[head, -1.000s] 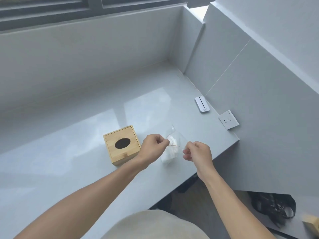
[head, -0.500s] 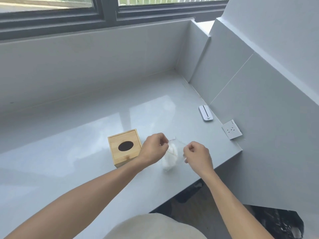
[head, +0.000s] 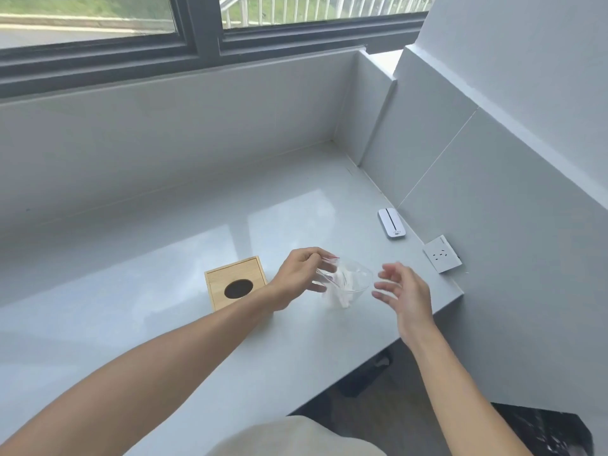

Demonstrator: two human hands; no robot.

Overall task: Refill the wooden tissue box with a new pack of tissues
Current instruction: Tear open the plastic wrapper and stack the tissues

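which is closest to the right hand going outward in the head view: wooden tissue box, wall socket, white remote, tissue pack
From the right hand:
1. Tissue pack, just to its left, pinched by the left hand.
2. Wall socket, on the wall to its right.
3. White remote, farther back on the counter.
4. Wooden tissue box, beyond the left hand.

Left hand (head: 301, 278) pinched closed, right hand (head: 406, 292) spread (fingers apart)
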